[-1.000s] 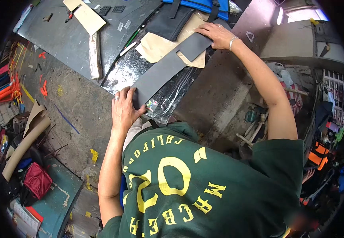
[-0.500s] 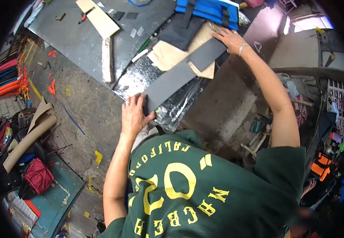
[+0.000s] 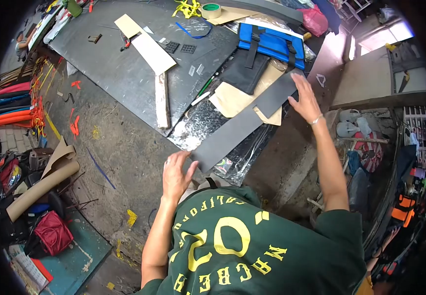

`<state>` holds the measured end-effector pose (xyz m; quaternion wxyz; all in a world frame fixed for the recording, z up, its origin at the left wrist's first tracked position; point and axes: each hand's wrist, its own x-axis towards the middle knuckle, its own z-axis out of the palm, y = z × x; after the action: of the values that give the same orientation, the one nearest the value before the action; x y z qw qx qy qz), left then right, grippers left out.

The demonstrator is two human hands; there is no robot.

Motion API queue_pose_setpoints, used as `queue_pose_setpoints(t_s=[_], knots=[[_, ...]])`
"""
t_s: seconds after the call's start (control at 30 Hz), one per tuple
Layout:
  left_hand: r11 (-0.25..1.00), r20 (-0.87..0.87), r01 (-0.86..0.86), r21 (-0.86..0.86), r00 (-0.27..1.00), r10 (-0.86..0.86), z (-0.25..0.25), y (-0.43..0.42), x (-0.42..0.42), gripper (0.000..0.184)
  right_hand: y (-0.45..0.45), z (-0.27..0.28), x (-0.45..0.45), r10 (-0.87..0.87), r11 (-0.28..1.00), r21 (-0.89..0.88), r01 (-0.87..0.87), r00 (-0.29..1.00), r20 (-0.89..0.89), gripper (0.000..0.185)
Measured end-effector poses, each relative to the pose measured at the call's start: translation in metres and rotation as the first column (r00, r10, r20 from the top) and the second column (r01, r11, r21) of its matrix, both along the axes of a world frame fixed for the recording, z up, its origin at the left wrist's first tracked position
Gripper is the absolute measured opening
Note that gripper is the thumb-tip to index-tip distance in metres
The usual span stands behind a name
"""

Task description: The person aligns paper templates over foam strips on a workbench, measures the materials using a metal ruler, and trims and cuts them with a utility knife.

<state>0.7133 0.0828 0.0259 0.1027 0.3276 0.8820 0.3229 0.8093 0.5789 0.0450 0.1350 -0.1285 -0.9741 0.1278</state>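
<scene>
A long dark grey strip [image 3: 232, 133] with a rectangular notch in one side lies diagonally on the table, partly over tan sheet material [image 3: 231, 98]. At its lower left end is my left hand [image 3: 175, 176], thumb and fingers apart; whether the fingertips touch the strip is hard to tell. Beside the upper right end, my right hand [image 3: 305, 100] is spread, with nothing in it. A black fabric piece [image 3: 244, 73] and a blue bag piece with black straps [image 3: 271, 44] lie above the strip.
The dark table [image 3: 105, 64] holds a pale notched board [image 3: 151, 51], a worn wooden bar [image 3: 162, 101], a white pen-like tool [image 3: 200, 98], a tape roll [image 3: 211, 10] and yellow straps [image 3: 188, 8]. A rolled brown sheet [image 3: 43, 189] and a red bag [image 3: 53, 233] are at left.
The view has shifted, showing more of the table's far side. My right hand has come off the strip's upper end and opened. My left hand's grip at the lower end has loosened.
</scene>
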Motion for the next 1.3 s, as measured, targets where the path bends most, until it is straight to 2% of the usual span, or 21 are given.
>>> queue_pose_setpoints(t_s=[0.07,0.1,0.13,0.2,0.23,0.27,0.37,0.5,0.63,0.8,0.93,1.03,1.07,1.13,1.2,1.3], knots=[[0.999,0.135,-0.046,0.009,0.99,0.044,-0.011,-0.032,-0.009,0.033,-0.04,0.0,0.0,-0.065,0.985,-0.167,0.047,0.992,-0.108,0.067],[0.998,0.185,-0.067,-0.007,0.981,0.067,-0.018,-0.049,-0.015,0.03,-0.067,0.002,-0.007,-0.095,0.982,-0.179,0.061,0.978,-0.188,0.048],[0.996,0.234,-0.087,-0.025,0.968,0.09,-0.026,-0.067,-0.021,0.028,-0.1,0.004,-0.016,-0.141,0.958,-0.279,0.069,0.958,-0.249,0.033],[0.993,0.297,-0.105,-0.05,0.948,0.115,-0.048,-0.108,-0.035,0.026,-0.167,0.007,-0.038,-0.168,0.922,-0.385,0.042,0.939,-0.301,0.015],[0.993,0.31,-0.105,-0.058,0.943,0.117,-0.062,-0.132,-0.044,0.025,-0.196,-0.007,-0.052,-0.141,0.891,-0.452,-0.039,0.923,-0.357,0.013],[0.992,0.319,-0.106,-0.064,0.94,0.121,-0.07,-0.154,-0.054,0.025,-0.232,-0.002,-0.066,-0.128,0.892,-0.45,-0.032,0.939,-0.32,0.013],[0.99,0.386,-0.12,-0.069,0.912,0.137,-0.076,-0.223,-0.084,0.03,-0.337,-0.009,-0.113,-0.109,0.785,-0.609,-0.114,0.942,-0.317,0.014],[0.976,0.422,-0.155,-0.152,0.883,0.206,-0.078,-0.317,-0.122,0.036,-0.435,-0.019,-0.17,-0.008,0.76,-0.617,-0.205,0.946,-0.324,0.012],[0.957,0.522,-0.192,-0.216,0.806,0.279,-0.096,-0.383,-0.17,0.046,-0.47,-0.008,-0.215,0.01,0.788,-0.584,-0.197,0.951,-0.308,0.014],[0.97,0.629,-0.174,-0.173,0.738,0.244,-0.102,-0.383,-0.233,0.047,-0.473,0.004,-0.259,-0.035,0.799,-0.589,-0.125,0.967,-0.253,0.016],[0.987,0.699,-0.125,-0.103,0.697,0.161,-0.101,-0.347,-0.289,0.048,-0.468,-0.008,-0.307,-0.125,0.744,-0.666,-0.04,0.972,-0.199,0.017],[0.992,0.768,-0.097,-0.081,0.628,0.124,-0.082,-0.307,-0.338,0.051,-0.457,-0.029,-0.356,-0.125,0.673,-0.735,-0.08,0.968,-0.22,0.017],[0.988,0.773,-0.136,-0.071,0.619,0.14,-0.068,-0.292,-0.351,0.049,-0.451,-0.033,-0.375,-0.106,0.696,-0.713,-0.091,0.968,-0.226,0.016],[0.98,0.763,-0.171,-0.098,0.62,0.184,-0.078,-0.277,-0.384,0.049,-0.436,-0.043,-0.416,-0.044,0.686,-0.717,-0.12,0.978,-0.205,0.017],[0.972,0.817,-0.224,-0.075,0.545,0.189,-0.076,-0.268,-0.414,0.048,-0.427,-0.032,-0.449,-0.024,0.66,-0.742,-0.118,0.984,-0.177,0.017],[0.969,0.88,-0.247,0.009,0.462,0.11,-0.073,-0.241,-0.467,0.044,-0.408,-0.025,-0.49,-0.004,0.68,-0.715,-0.161,0.975,-0.223,0.017]])
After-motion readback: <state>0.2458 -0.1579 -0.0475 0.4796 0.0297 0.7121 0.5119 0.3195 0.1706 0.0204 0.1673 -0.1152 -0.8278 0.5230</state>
